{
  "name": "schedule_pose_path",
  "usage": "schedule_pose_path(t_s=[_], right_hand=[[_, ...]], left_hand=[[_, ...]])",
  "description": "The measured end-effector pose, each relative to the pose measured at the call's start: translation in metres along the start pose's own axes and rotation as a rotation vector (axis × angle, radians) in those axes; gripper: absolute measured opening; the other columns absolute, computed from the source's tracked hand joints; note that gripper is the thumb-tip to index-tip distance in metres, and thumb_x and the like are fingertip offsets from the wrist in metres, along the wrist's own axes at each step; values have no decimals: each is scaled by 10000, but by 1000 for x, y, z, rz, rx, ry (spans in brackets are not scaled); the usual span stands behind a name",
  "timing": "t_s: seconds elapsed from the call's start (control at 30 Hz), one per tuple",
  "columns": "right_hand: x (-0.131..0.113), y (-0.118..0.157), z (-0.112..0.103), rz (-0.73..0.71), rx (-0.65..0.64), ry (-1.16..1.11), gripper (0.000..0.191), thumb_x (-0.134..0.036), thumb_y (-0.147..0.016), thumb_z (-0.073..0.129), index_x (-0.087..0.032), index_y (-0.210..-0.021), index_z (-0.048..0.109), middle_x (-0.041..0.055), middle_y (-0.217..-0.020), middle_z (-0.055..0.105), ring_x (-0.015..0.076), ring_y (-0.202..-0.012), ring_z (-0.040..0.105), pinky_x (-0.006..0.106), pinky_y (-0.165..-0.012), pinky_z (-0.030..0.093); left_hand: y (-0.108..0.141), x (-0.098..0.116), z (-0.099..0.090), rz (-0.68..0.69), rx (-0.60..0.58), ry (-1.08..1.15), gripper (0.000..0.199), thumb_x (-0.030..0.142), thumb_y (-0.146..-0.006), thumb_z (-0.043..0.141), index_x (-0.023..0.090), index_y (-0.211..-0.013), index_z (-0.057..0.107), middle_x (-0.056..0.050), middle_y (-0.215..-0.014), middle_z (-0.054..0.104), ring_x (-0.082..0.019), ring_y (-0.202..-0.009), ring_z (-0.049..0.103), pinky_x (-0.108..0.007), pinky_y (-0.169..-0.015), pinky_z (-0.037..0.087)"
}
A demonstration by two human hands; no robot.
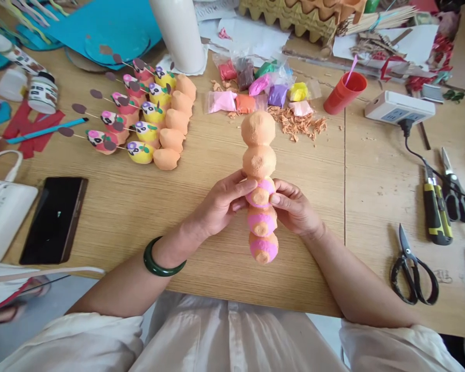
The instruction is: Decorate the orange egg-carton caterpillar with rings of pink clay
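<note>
Caterpillar body (260, 188) of five orange segments, the lower three banded pink, lay lengthwise over the bench (201, 268) in front of me. My left hand (220, 204), wearing a green bangle (163, 257), and my right hand (294, 209) grasped its middle segment from both sides. Bags of coloured clay (277, 95) sat just beyond its top end, with black-handled scissors (413, 268) off to my right.

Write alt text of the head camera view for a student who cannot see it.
A person's left hand and right hand hold a column of five orange balls, the lower three banded pink, at a wooden table. To its left lie rows of painted pink and yellow figures; behind it are plastic packets of coloured clay.
</note>
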State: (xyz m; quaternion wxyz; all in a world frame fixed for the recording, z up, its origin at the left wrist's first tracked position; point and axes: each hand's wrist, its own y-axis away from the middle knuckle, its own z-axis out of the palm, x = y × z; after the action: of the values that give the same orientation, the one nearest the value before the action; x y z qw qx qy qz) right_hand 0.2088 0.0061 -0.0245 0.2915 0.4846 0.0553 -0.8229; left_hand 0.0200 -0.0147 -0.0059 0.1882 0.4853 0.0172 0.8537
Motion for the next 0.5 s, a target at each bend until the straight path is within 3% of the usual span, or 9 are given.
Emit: schedule_pose_path(t_s=[0.07,0.23,0.37,0.5], right_hand=[[1,-1,-1,5,8,0,389,-506,-731,1023,-222,-757,759,-31,-748,703,128,-699,616,290,-724,536],[0,-1,0,18,-11,-61,347,-478,-762,1012,-224,-772,776,-36,-743,696,116,-682,606,293,-743,544],[0,-1,2,49,28,-36,404,-504,-736,1020,-220,-750,734,-42,-705,658,118,-648,560,289,-685,497],[2,0,3,90,97,-101,455,-580,-768,966,-246,-726,660,-36,-694,639,145,-637,537,333,-702,514]], left_hand=[[-1,-1,0,13,31,-16,419,530,-832,927,199,-947,698,68,-682,504,-53,-525,264,-267,-479,202],[-2,-2,0,1,-3,22,486,586,-880,873,184,-784,617,67,-649,421,-40,-521,259,-247,-480,228],[-2,-2,1,-10,21,23,461,560,-858,904,192,-797,633,71,-645,402,-48,-524,250,-257,-485,223],[-1,-3,2,-52,19,114,423,595,-892,859,201,-894,705,60,-669,480,-71,-553,353,-264,-532,373]])
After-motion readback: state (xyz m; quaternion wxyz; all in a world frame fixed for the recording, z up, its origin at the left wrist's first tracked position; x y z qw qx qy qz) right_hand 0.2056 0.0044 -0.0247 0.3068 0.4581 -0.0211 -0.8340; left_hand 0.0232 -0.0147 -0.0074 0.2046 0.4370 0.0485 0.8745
